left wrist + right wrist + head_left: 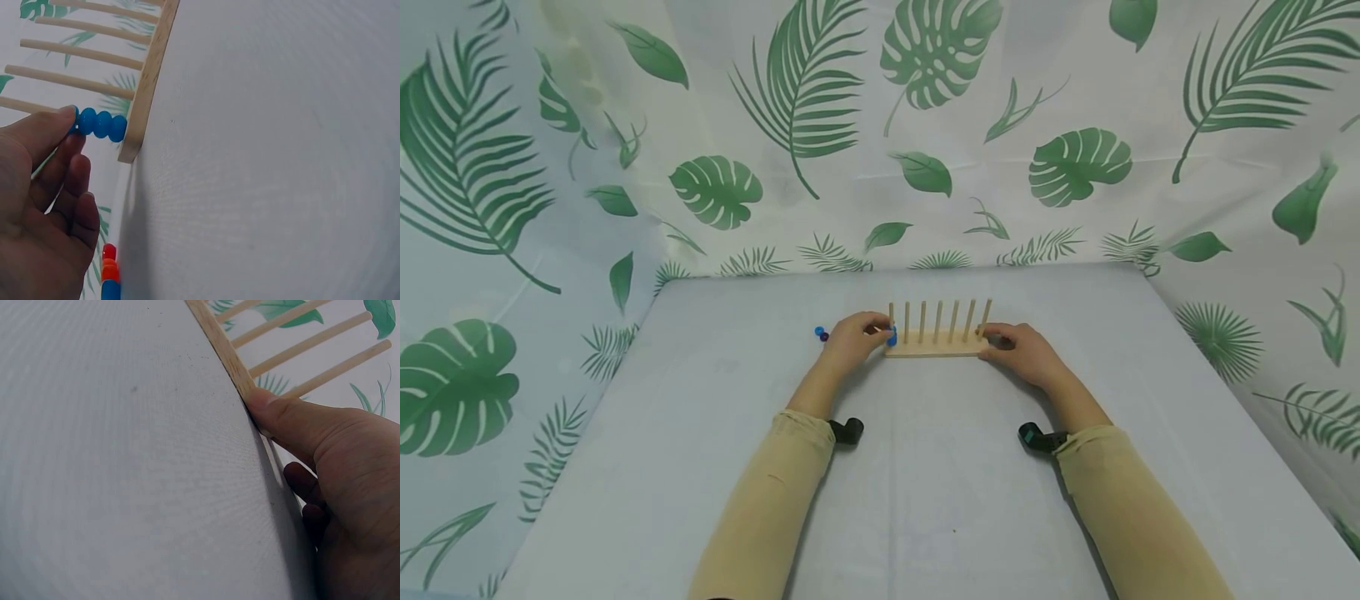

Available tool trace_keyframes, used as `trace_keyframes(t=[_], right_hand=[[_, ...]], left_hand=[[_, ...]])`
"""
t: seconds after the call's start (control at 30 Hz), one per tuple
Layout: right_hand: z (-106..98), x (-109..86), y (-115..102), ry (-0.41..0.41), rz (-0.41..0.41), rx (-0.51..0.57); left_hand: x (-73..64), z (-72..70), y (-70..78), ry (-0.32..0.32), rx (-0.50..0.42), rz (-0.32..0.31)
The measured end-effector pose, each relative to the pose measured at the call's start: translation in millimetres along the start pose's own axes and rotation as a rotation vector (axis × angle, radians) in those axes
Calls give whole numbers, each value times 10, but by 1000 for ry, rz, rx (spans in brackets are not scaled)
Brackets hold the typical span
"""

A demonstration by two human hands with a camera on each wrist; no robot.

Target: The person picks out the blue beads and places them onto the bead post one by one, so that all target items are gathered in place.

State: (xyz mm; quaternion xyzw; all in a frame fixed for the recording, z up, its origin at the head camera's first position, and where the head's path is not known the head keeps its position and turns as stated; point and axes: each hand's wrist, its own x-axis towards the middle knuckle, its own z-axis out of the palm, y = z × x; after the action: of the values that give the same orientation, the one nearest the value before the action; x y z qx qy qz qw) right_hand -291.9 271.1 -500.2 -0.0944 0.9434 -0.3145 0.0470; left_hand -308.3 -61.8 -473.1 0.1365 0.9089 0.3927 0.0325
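A wooden peg rack point(934, 350) with a row of upright pegs stands on the table. Several blue beads point(103, 124) are stacked on its leftmost peg, down near the base. My left hand point(848, 343) pinches the topmost blue bead point(76, 119) on that peg between thumb and fingertips; the thumb and fingers partly cover it. At the opposite end, my right hand point(1028, 357) grips the rack's right end, its thumb point(265, 407) against the base edge. The right fingers behind the base are partly hidden.
Loose beads point(819, 332) lie on the table left of my left hand. The left wrist view shows red, orange and blue ones point(110, 272) there. A leaf-patterned cloth point(842, 217) rises behind the table's far edge.
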Motion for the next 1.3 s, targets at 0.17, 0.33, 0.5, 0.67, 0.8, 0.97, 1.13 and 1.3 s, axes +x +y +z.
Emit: trace_keyframes(t=[0.17,0.33,0.5,0.67,0.8,0.97,1.13,1.3], right_hand=[[0,1,2,-1,-1,0],[0,5,8,-2,-11,-3],[8,11,14,0,-12,0],[10,14,15,5,-13,-4],[6,18,19,4,-10,-3],[-2,17,12,3,-9,-2],[-1,20,12,12,-19,-6],[16,18,16,19,-28,13]], left_hand=[[8,9,-14,-11,10,-7],[3,1,-4,-16,11,-12],[-13,-50,-23,-9,10,12],[-28,-168,-77,25,5,7],[-35,-298,-154,51,-13,-43],[-59,-472,-279,91,-45,-131],[-93,-614,-419,111,-61,-206],[-115,-702,-555,101,-12,-232]])
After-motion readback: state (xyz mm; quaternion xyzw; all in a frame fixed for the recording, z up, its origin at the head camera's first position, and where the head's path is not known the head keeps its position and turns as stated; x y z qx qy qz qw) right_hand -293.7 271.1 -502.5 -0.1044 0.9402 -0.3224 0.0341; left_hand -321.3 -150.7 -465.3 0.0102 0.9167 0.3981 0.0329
